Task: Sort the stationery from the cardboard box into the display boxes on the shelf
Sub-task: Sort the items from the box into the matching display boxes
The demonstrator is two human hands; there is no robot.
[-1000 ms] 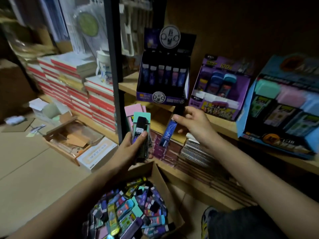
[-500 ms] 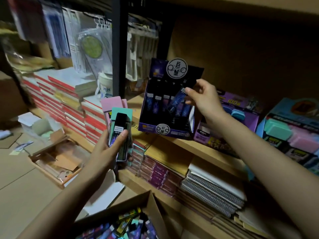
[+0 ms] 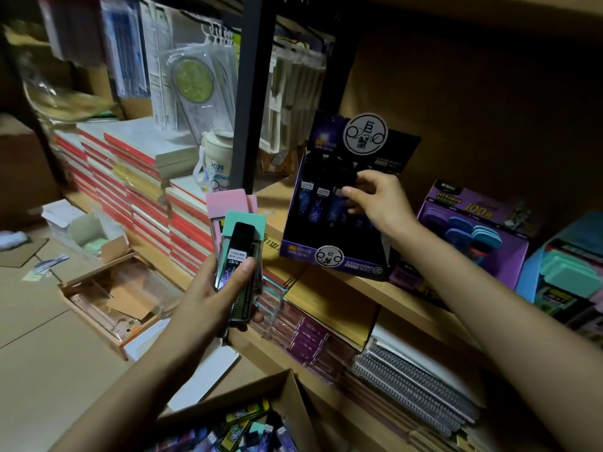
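my right hand (image 3: 380,203) pinches a dark lead case into the black display box (image 3: 329,230); my left hand (image 3: 215,298) clamps a fanned stack of cases (image 3: 239,256), which could slip loose.

My right hand (image 3: 375,203) hides the upper right slots of the dark display box (image 3: 329,256). The cardboard box (image 3: 290,396) is cut off by the bottom edge, and I cannot read the small label on the lead case (image 3: 236,252) in my left hand (image 3: 208,305).
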